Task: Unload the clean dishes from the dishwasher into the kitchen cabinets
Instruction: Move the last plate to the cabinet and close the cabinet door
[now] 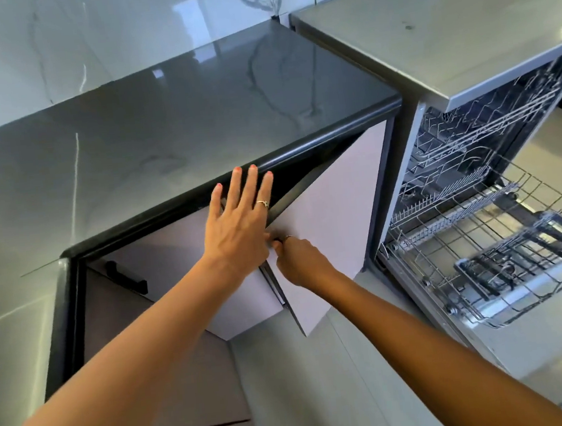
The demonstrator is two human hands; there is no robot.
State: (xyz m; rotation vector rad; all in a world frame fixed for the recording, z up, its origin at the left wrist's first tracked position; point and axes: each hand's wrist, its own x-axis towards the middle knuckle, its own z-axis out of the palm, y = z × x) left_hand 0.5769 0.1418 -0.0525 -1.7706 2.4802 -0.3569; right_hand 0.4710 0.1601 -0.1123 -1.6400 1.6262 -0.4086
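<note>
Dishwasher (478, 211) is standing open at the right end of the worktop (195, 118); its pulled-out lower rack (481, 245) is showing no dishes that I can make out. Two cabinet doors are sitting ajar under the worktop's front edge. Right door (334, 214): right hand (300, 262) is gripping its handle. Left door (180, 253): left hand (239, 223) is lying flat, fingers straight. Judgement: swing them one at a time, keeping fingers out of the gap between them.

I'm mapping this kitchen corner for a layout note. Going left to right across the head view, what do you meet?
Black cabinet handle → left hand → right hand → open cabinet door → pulled-out lower dishwasher rack.
</note>
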